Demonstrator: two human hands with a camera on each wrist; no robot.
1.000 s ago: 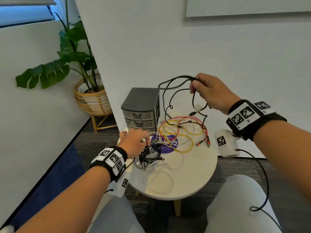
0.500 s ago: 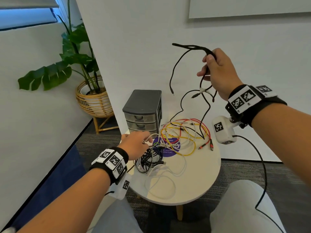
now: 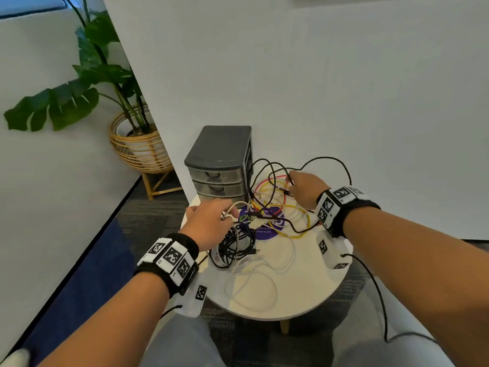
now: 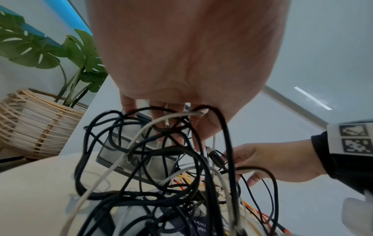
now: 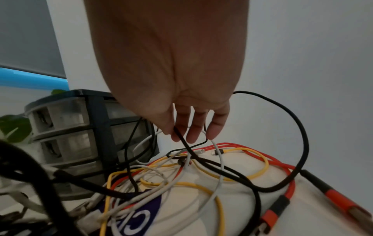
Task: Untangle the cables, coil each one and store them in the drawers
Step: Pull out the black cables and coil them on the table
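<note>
My right hand [image 3: 307, 188] pinches thin black cable [image 5: 302, 143]; left hand [image 3: 209, 223] pinches white cable [image 3: 239, 203]. Risk I see: black loops snag yellow cable [image 5: 256, 174], knot tightens.

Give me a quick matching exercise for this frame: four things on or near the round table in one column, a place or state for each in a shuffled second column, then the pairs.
1. drawer unit
2. black cable
3. white cable
4. left hand

A. pinches a white cable end
B. lies in loose loops at the table's near edge
C. stands at the back of the table, drawers closed
D. pinched by the right hand, arching above the table

Pairs: 1-C, 2-D, 3-B, 4-A
</note>
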